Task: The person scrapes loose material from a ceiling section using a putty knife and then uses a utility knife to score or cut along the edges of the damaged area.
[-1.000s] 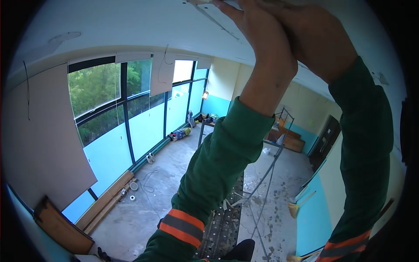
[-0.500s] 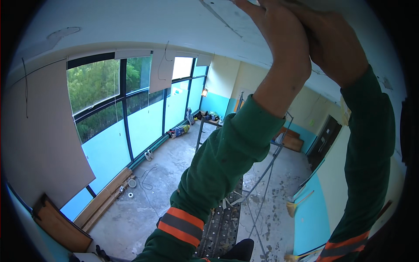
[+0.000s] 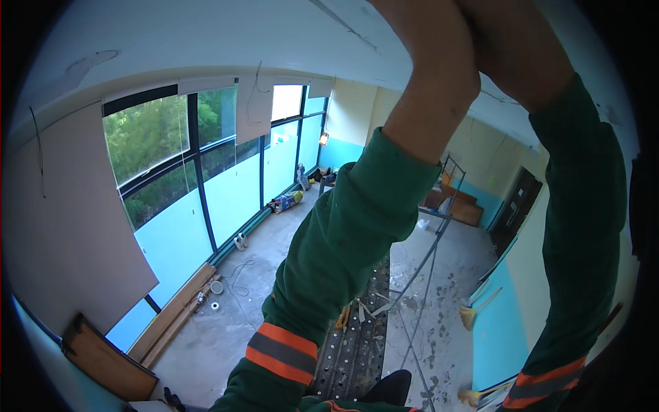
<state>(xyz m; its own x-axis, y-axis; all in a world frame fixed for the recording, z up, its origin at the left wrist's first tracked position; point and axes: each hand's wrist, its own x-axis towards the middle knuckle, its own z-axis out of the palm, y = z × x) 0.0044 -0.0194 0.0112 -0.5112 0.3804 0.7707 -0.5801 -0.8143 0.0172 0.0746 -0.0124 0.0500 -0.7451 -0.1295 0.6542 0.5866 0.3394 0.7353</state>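
Higher in the head view than half a second ago, the left hand (image 3: 424,31) and right hand (image 3: 511,42) now run past the upper edge, which hides the left thumb that showed there; a yellow-orange piece (image 3: 342,318) also comes into sight beside the left sleeve (image 3: 357,226). From here the likeliest trouble, I judge, is lost footing: both arms reach overhead, while loose pale strips (image 3: 361,312) lie on the narrow perforated platform (image 3: 353,353) that seems to bear the person above the concrete floor (image 3: 182,357). Grit could also fall from the grooved ceiling (image 3: 240,41) into upturned eyes. Both hands sit together, seeming to meet along their inner edges near the wrists. All fingers are out of sight, so I can't say how far they spread or what they clamp. The ceiling stretches overhead around them; any contact is hidden.
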